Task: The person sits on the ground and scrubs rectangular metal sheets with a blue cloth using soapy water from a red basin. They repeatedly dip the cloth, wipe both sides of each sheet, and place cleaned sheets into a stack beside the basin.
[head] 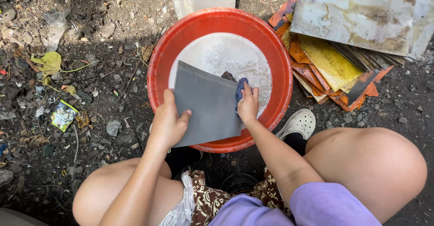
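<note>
Grey sheet held over a red basin of soapy water, centre frame.
The left hand grips the sheet by its lower left edge; the right hand presses a blue cloth against its right edge. The basin sits on dirt, with stained sheets stacked at upper right.
</note>
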